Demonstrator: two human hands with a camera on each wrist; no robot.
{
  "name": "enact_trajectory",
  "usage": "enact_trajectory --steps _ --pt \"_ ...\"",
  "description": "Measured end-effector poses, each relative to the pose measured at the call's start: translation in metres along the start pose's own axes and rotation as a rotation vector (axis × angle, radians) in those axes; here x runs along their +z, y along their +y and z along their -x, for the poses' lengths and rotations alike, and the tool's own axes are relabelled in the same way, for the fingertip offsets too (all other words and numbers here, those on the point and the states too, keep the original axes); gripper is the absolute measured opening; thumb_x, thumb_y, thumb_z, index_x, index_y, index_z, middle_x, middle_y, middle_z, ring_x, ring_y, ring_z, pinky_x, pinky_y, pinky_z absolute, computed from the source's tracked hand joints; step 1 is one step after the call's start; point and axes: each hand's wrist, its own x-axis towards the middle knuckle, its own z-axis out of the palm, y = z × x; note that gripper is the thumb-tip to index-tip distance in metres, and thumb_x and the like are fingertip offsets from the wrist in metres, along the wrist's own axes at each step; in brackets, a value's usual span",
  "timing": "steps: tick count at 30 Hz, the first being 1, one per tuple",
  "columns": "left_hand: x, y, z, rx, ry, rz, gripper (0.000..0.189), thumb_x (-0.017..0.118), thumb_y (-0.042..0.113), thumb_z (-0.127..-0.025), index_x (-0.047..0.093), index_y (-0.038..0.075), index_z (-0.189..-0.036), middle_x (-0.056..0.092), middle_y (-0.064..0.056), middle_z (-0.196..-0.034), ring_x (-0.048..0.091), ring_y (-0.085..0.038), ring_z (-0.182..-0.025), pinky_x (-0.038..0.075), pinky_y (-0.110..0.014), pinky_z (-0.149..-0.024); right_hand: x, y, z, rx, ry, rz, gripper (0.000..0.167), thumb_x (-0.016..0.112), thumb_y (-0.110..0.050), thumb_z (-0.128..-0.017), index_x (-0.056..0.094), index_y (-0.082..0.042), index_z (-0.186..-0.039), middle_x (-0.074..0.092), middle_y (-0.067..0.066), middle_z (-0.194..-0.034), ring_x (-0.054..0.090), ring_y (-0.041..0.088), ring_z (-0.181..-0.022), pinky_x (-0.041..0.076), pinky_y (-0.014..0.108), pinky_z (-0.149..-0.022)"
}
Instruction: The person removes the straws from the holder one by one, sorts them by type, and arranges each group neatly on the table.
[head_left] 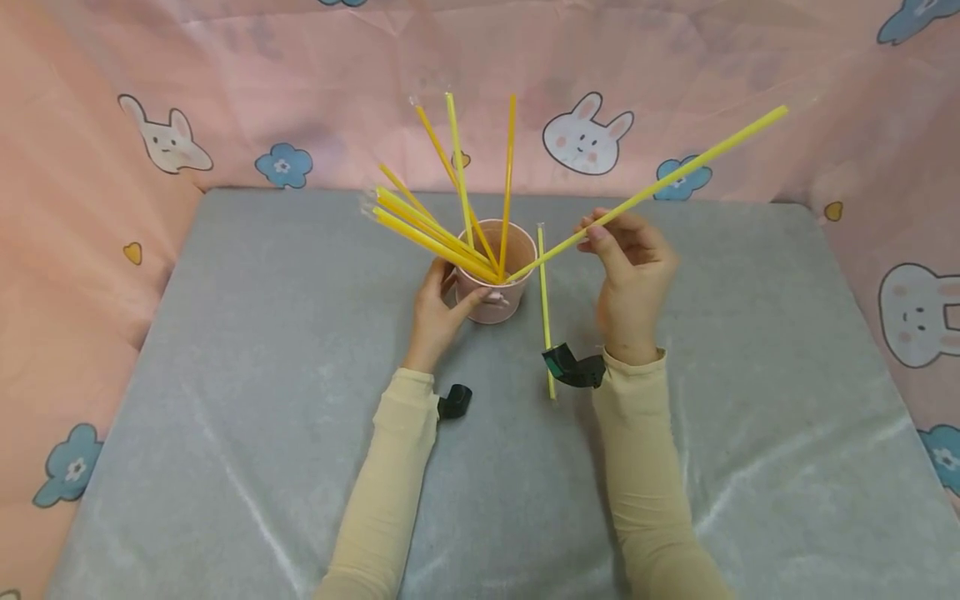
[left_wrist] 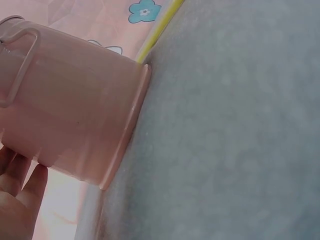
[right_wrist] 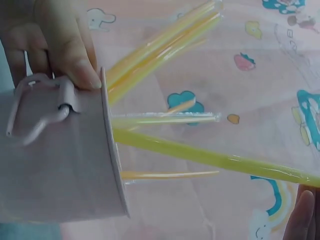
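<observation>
My left hand (head_left: 437, 321) grips a small pink metal bucket (head_left: 491, 312), its thumb at the rim and its fingers on the side. In the right wrist view that thumb lies near the rim, by the bucket's wire handle (right_wrist: 37, 137). Between thumb and fingers, my right hand (head_left: 636, 275) pinches a long yellow drinking straw (head_left: 697, 164) in a clear wrapper. This straw slants, its lower end at the bucket's mouth and its upper end up to the right. Several wrapped yellow and orange straws (head_left: 427, 236) stand fanned out in the bucket, mostly leaning left.
One more yellow straw (head_left: 545, 304) lies on the grey cloth-covered table (head_left: 300, 350), just right of the bucket and partly behind the right wrist's black camera (head_left: 573, 367). A pink curtain (head_left: 480, 50) with rabbits and blue flowers hangs behind and at both sides.
</observation>
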Motion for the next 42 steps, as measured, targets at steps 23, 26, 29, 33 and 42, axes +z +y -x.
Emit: enact_trajectory --steps 23,26,29,33,42 --pt "-0.002 0.039 0.005 -0.014 -0.007 -0.012 0.056 0.069 -0.003 -0.083 0.041 -0.012 -0.131 0.045 -0.028 -0.135 0.04 -0.036 -0.128 0.034 -0.042 -0.108 -0.052 -0.007 -0.005 0.292 -0.206 0.272 0.015 0.069 0.006 -0.081 0.065 0.016 -0.091 0.07 0.007 -0.081 0.061 0.017 -0.063 0.055 0.025 -0.061" --pt "-0.001 0.029 0.003 -0.006 -0.005 -0.005 0.058 0.069 -0.002 -0.083 0.04 -0.012 -0.132 0.044 -0.028 -0.136 0.04 -0.036 -0.129 0.034 -0.043 -0.108 -0.061 -0.001 -0.004 0.398 -0.287 0.354 0.016 0.069 0.001 -0.083 0.066 0.013 -0.093 0.07 0.006 -0.082 0.061 0.017 -0.064 0.055 0.025 -0.062" --pt "0.0 0.013 0.001 -0.005 -0.004 0.003 0.061 0.071 -0.001 -0.082 0.04 -0.009 -0.134 0.044 -0.026 -0.137 0.039 -0.034 -0.13 0.034 -0.041 -0.108 -0.067 0.006 -0.005 0.484 -0.346 0.422 0.017 0.069 -0.002 -0.084 0.066 0.012 -0.093 0.068 0.004 -0.078 0.061 0.016 -0.063 0.055 0.026 -0.062" --pt "0.001 0.0 0.0 -0.005 -0.003 0.004 0.064 0.072 0.003 -0.082 0.04 -0.005 -0.137 0.044 -0.022 -0.138 0.04 -0.029 -0.131 0.034 -0.036 -0.108 -0.073 0.017 -0.006 0.566 -0.382 0.489 0.016 0.071 -0.004 -0.084 0.067 0.009 -0.092 0.067 0.003 -0.075 0.061 0.016 -0.062 0.055 0.027 -0.061" --pt "0.001 -0.001 -0.001 0.001 0.001 0.018 0.063 0.073 0.01 -0.082 0.042 0.0 -0.137 0.048 -0.015 -0.136 0.042 -0.02 -0.128 0.034 -0.03 -0.107 -0.088 0.045 -0.003 0.701 -0.426 0.564 0.023 0.069 -0.005 -0.086 0.062 0.013 -0.098 0.068 0.004 -0.075 0.061 0.013 -0.06 0.057 0.03 -0.06"
